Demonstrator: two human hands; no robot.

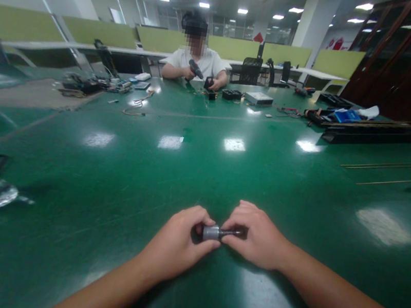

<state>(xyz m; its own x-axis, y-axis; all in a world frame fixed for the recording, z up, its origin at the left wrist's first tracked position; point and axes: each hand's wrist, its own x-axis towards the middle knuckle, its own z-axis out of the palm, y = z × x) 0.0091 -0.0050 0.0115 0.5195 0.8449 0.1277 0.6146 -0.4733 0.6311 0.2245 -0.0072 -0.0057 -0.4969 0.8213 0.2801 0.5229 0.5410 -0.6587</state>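
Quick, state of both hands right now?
Left hand: closed, holding the silver cylinder.
Right hand: closed, fingertips at the dark shaft beside it.

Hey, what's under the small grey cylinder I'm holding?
The glossy green tabletop lies below. Your left hand grips the small grey cylinder; your right hand holds the slim dark shaft. Cylinder and hands cover the spot directly underneath, so I can't see what's there.

one left hand (179, 243), one right hand (258, 238), one grey-and-black cylindrical part (210, 232), one co-worker (215, 64), one power drill (196, 68) in that person's grip, one flat silver-grey metal box (258, 98), one blue packet (347, 116), three thin loose yellowish rods (404, 181), at least three black office chairs (250, 70)
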